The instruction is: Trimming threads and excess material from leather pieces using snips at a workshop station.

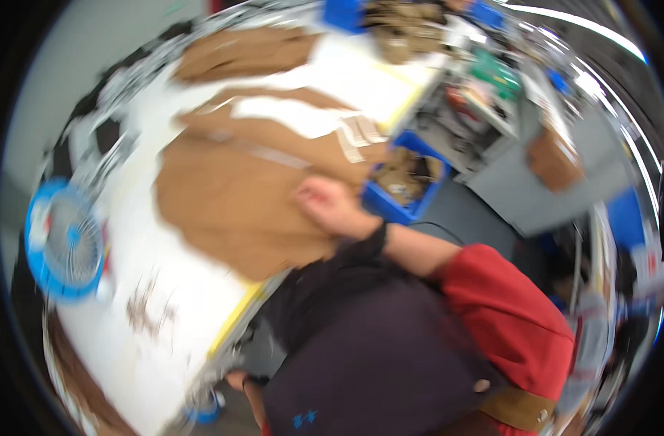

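Observation:
A large piece of brown fabric (223,196) lies spread on the white table, with white strips (357,134) near its right end. My right hand (328,207) is over the fabric's near right part, its fingers curled in and blurred. Whether it pinches anything is hidden. Low beside the table's near edge is my left hand (237,379), small and smeared, with its fingers not readable. A dark apron (375,349) and a red sleeve (506,312) show on my body.
Another brown fabric piece (245,54) lies farther up the white table (158,269). A blue fan (67,240) stands at the left. To the right, a blue bin (386,207) holds brown pieces, near a grey workstation (550,167). Yellow tape (234,316) lines the table edge.

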A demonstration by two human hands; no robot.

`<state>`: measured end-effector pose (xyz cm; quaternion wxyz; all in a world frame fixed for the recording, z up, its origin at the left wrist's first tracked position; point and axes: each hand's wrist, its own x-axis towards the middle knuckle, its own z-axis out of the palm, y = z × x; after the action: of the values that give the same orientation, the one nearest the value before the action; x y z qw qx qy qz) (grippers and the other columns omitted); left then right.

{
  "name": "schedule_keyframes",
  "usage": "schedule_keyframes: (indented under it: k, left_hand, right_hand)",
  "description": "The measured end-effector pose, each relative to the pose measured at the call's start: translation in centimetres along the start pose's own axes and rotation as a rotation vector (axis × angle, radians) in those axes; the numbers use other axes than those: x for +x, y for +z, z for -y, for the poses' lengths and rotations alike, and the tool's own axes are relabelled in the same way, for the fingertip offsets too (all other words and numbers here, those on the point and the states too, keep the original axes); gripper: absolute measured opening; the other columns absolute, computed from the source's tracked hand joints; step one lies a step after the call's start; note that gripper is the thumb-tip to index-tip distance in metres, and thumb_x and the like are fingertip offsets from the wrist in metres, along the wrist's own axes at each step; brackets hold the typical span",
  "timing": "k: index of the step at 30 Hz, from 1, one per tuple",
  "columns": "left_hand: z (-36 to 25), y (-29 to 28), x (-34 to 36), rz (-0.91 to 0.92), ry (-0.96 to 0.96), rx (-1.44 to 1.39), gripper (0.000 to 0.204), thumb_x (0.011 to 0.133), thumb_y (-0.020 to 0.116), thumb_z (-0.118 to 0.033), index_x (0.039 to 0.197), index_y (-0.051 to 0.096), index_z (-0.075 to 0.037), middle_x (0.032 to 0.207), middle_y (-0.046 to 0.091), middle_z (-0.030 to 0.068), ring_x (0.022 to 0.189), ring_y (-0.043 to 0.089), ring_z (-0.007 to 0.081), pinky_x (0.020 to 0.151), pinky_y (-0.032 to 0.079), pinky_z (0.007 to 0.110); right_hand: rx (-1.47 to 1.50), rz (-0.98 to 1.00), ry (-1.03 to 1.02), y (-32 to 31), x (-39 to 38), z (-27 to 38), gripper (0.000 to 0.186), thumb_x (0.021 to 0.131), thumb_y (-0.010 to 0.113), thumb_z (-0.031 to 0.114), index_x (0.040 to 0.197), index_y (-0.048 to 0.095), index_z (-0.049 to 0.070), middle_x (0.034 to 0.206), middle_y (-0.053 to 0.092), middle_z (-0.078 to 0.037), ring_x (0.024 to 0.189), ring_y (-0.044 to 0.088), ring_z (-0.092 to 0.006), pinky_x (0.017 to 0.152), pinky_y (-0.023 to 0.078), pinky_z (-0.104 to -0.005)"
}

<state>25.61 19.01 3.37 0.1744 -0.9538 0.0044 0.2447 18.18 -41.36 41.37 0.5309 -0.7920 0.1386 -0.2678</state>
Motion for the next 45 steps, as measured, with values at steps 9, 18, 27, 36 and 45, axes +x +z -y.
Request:
schedule_keyframes:
  k: [9,18,27,36,45]
  left_hand:
    - [-6.5,-8.3,-8.6,-0.303,-0.600,-1.107,0.023,0.086,0.063,-0.016,0.105,0.069,-0.005,0.105,0.068,0.0234,0.104,0.063,0.0430,0.085,0.050,0.050]
    - [-8.9,-7.8,-10.7,-0.150,-0.565,-1.152,0.034,0.085,0.064,-0.014,0.117,0.058,-0.003,0.121,0.059,0.0255,0.111,0.059,0.0424,0.094,0.049,0.049]
    - [-4.5,-21.2,-25.2,-0.054,0.009,-1.581,0.016,0.088,0.070,-0.015,0.090,0.063,-0.001,0.073,0.066,0.0032,0.065,0.061,0.0121,0.063,0.050,0.028]
    - [-9.6,-43.3,-30.3,-0.729,0.602,-0.773,0.033,0.084,0.063,0.002,0.117,0.062,0.000,0.120,0.065,0.0155,0.117,0.059,0.0359,0.097,0.049,0.042]
    - [-19.6,-44.0,-26.1,-0.590,0.780,-0.386,0.067,0.092,0.061,-0.041,0.144,0.042,-0.001,0.155,0.034,0.0157,0.147,0.026,0.0322,0.118,0.021,0.051]
  right_hand:
    - [0.037,0.020,0.035,-2.7,-1.7,0.2,0.010,0.098,0.057,0.006,0.096,0.064,-0.001,0.083,0.057,0.003,0.077,0.048,-0.0030,0.069,0.040,-0.0195]
    - [0.043,0.010,0.028,-3.6,-0.8,-0.2,0.010,0.099,0.055,0.007,0.095,0.062,0.001,0.082,0.054,0.006,0.076,0.045,-0.0019,0.069,0.036,-0.0179]
    - [0.126,0.059,0.121,-4.8,-0.8,-0.3,0.011,0.099,0.054,0.007,0.099,0.062,0.000,0.080,0.051,0.007,0.073,0.041,-0.0010,0.065,0.032,-0.0169]
    - [0.190,0.109,0.055,-5.0,-0.9,-0.7,0.012,0.099,0.055,0.007,0.103,0.063,-0.001,0.085,0.055,0.005,0.074,0.044,-0.0015,0.067,0.035,-0.0169]
    - [0.174,0.117,0.038,-5.4,-1.1,-2.2,0.011,0.098,0.055,0.004,0.102,0.064,-0.002,0.086,0.055,0.003,0.075,0.045,-0.0031,0.068,0.037,-0.0182]
